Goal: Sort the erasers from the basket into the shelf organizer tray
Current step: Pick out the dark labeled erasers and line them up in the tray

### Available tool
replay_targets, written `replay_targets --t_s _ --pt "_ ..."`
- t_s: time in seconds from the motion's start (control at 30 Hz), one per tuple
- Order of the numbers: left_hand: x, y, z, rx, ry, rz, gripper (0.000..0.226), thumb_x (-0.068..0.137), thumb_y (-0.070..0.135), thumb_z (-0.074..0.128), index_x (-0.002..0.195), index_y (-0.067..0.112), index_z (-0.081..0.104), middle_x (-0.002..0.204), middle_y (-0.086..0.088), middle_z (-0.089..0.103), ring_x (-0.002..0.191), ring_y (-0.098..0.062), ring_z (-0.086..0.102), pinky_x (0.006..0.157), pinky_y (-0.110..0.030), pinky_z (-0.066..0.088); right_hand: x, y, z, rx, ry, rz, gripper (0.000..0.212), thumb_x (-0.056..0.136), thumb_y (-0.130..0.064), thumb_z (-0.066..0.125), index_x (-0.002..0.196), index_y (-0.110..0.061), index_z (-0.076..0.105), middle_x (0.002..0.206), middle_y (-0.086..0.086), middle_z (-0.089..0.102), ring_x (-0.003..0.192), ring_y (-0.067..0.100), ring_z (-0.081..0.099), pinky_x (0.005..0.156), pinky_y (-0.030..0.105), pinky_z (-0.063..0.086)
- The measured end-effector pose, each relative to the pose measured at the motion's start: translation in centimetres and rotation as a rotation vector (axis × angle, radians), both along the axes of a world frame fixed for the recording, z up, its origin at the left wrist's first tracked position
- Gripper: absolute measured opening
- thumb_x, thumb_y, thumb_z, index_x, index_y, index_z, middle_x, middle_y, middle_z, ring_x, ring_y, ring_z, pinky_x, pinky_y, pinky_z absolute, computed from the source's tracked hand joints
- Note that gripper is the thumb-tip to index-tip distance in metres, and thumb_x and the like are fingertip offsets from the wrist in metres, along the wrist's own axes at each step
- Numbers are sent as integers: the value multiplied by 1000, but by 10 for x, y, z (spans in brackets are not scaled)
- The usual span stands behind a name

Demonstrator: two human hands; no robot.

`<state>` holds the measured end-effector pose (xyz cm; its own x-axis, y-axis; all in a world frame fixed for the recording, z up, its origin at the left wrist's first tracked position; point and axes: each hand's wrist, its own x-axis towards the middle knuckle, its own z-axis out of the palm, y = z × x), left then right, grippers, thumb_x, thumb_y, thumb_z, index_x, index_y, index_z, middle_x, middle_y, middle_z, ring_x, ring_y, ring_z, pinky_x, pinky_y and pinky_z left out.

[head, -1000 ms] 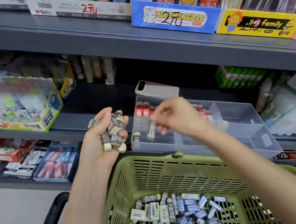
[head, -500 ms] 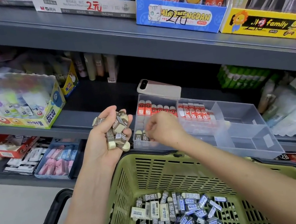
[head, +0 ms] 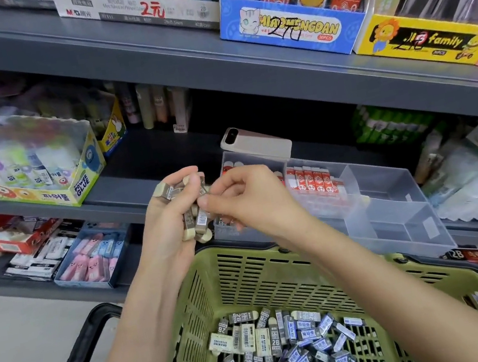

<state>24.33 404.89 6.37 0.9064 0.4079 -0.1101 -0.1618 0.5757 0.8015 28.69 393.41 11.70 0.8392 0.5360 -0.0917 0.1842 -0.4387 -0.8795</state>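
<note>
Back from the organizer tray (head: 391, 203), where it reached half a second ago, the right hand (head: 247, 201) now meets the left hand (head: 165, 236) above the far rim of the basket (head: 248, 285). Its thumb and forefinger pinch a barcoded eraser (head: 202, 221) at the edge of the handful of erasers (head: 186, 220), which the left hand grips with curled fingers. Many loose erasers (head: 288, 345) lie on the green basket's floor below. Just behind the hands, the clear tray sits on the shelf (head: 121, 196), with a row of red-sleeved erasers (head: 312, 180) standing in a rear compartment. A phone (head: 257, 143) rests on the tray's back-left corner.
</note>
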Motion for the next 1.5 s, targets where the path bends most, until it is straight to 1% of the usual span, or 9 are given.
replay_targets --t_s 0.17,0.27,0.4,0.57,0.77,0.97,1.1,1.27,1.5 --pt "-2 -6 1 76 -8 -52 24 74 32 68 97 25 71 93 -8 70 86 -23 69 70 -37 58 12 -13 9 -8 151 248 47 79 -1 64 119 -24 54 56 -4 51 54 13 47 48 23 39" --pt "-1 -5 1 22 -23 -32 22 74 31 69 94 23 71 89 -4 72 79 -18 70 59 -28 55 17 -23 11 -22 163 310 46 81 2 61 116 -28 58 59 -2 49 55 12 49 49 24 45" --pt "-1 3 -1 4 2 20 24 64 40 75 86 29 73 81 -2 73 67 -15 67 48 -23 44 34 -39 8 71 177 91 27 81 3 66 102 -12 61 65 3 57 56 15 59 55 26 55" --pt "-1 8 -4 -29 -3 43 27 61 43 78 85 31 73 81 -3 73 68 -17 67 49 -23 44 38 -39 -17 -230 8 25 17 83 8 60 89 -7 63 69 6 63 60 18 66 74 40 59" --pt "0 4 -4 -32 8 23 27 61 43 77 85 31 73 82 -2 73 68 -16 67 49 -24 42 45 -26 -31 -404 -73 34 18 86 6 55 96 -3 67 67 3 64 57 14 67 69 28 59" --pt "1 1 -3 -113 6 24 18 72 29 68 88 20 72 86 -6 73 75 -20 69 48 -24 48 38 -13 -41 -620 -260 72 11 85 -1 58 90 -6 66 92 10 66 88 25 61 80 32 51" --pt "1 -1 1 -190 -23 8 31 74 27 65 98 8 63 92 -10 72 79 -24 71 48 -23 49 37 -19 -29 -529 -309 41 19 93 -10 52 97 -6 69 85 10 68 78 23 62 81 35 53" --pt "1 -4 4 -148 -20 -30 30 74 28 64 96 7 62 97 -12 73 76 -24 71 45 -22 48 23 -17 -9 -93 -208 8 19 91 -32 56 90 -18 69 71 0 66 62 9 56 62 28 48" --pt "1 -8 6 -154 14 -14 20 66 10 66 86 10 62 75 -8 72 60 -18 69 45 -22 49 11 -13 -3 -66 -229 183 11 81 -33 69 85 -23 69 64 -16 62 70 1 44 68 24 38"
